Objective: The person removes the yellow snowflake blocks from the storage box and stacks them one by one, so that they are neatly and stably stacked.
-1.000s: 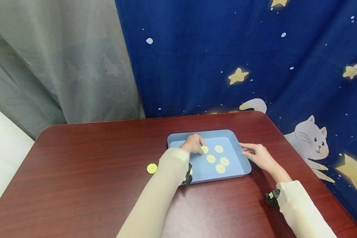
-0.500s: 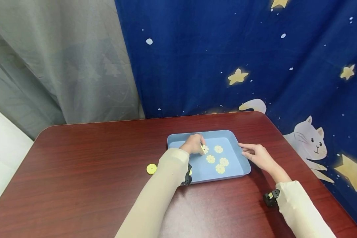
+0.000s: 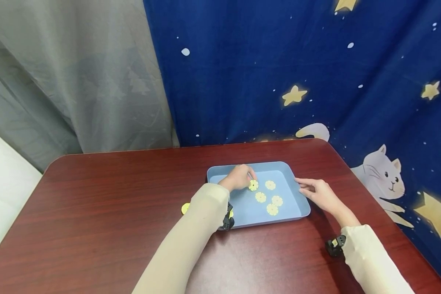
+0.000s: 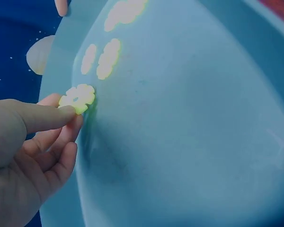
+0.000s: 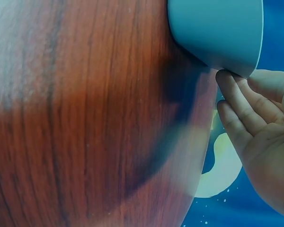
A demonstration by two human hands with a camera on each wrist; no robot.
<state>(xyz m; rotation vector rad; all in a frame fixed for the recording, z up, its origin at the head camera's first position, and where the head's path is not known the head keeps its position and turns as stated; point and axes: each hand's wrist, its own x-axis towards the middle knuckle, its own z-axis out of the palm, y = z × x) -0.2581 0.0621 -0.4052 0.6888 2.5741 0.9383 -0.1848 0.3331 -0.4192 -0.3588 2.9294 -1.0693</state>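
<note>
My left hand (image 3: 239, 177) is over the blue tray (image 3: 242, 220), pinching a yellow interlocking disc (image 3: 254, 185) with notched edges and a centre hole. In the left wrist view, thumb and fingertips grip this disc (image 4: 80, 98), tilted above the tray floor. Several similar discs (image 3: 260, 197) lie flat in the tray to the right. One more (image 3: 231, 213) is partly hidden by the left wrist strap. My right hand (image 3: 319, 193) touches the tray's right wall from outside, fingers fairly straight; the right wrist view shows its fingertips (image 5: 223, 75) against the tray's wall (image 5: 217, 33).
Left of the tray, a yellow round piece (image 3: 185, 208) lies on the reddish-brown table (image 3: 106, 212), partly covered by the left sleeve. Behind the table hang a grey curtain (image 3: 81, 81) and a blue star-patterned curtain (image 3: 235, 73).
My left hand and the pinched disc have shifted slightly, and the left forearm has swung a little left, covering more of the round piece on the table. The right hand stays at the tray.
</note>
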